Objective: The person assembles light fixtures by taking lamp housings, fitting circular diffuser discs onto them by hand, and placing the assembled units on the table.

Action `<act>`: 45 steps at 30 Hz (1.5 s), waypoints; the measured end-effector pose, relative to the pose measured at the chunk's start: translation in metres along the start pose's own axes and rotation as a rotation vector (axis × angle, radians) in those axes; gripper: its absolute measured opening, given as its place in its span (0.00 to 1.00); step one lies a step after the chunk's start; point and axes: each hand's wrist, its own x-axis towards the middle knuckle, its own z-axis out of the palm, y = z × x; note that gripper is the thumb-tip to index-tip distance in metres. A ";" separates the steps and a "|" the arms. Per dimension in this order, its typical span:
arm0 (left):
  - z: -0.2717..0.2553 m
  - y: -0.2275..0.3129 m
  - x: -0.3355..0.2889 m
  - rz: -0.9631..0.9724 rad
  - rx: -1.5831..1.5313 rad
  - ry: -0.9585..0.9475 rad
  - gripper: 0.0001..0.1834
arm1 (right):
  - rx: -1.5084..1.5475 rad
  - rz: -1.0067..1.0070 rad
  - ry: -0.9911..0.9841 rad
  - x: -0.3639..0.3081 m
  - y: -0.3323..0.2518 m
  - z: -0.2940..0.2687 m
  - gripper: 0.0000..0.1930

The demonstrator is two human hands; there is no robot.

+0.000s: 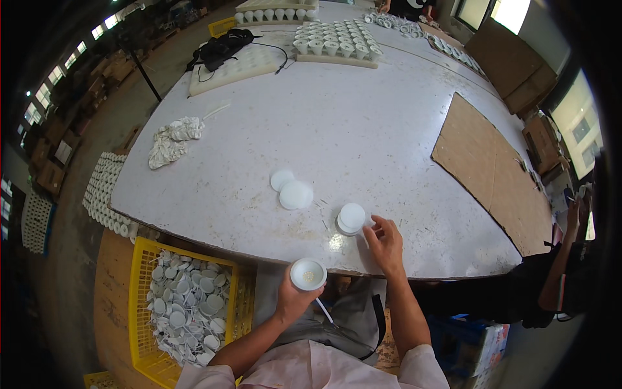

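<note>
My left hand (295, 297) is wrapped round a white round LED lamp cup (308, 275), held at the table's near edge with its mouth up. Small yellowish dots show on the plate inside it. A thin white stick (325, 311) points down from beside that hand; whether the hand holds it I cannot tell. My right hand (387, 246) rests by the near edge, thumb and forefinger apart, nothing seen between them. Just left of its fingertips is a small stack of white discs (352, 216). Farther left, more white round discs (296, 194) overlap on the table.
A yellow crate (137, 305) full of white round parts stands at lower left. A crumpled cloth (173, 141), a black cloth item (223, 48) and a foam tray of white cups (337, 39) lie farther off. Cardboard (483, 168) covers the right side. Another person (551, 279) is at right.
</note>
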 end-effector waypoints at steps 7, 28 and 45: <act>-0.010 -0.023 -0.012 0.104 0.230 -0.044 0.34 | -0.160 0.069 -0.129 0.032 -0.005 0.018 0.16; 0.024 0.000 -0.005 -0.019 0.120 -0.193 0.35 | 1.063 0.706 0.006 -0.006 0.003 -0.020 0.05; 0.038 0.017 0.009 -0.047 -0.006 -0.197 0.35 | 0.066 -0.472 0.292 -0.069 -0.009 -0.028 0.13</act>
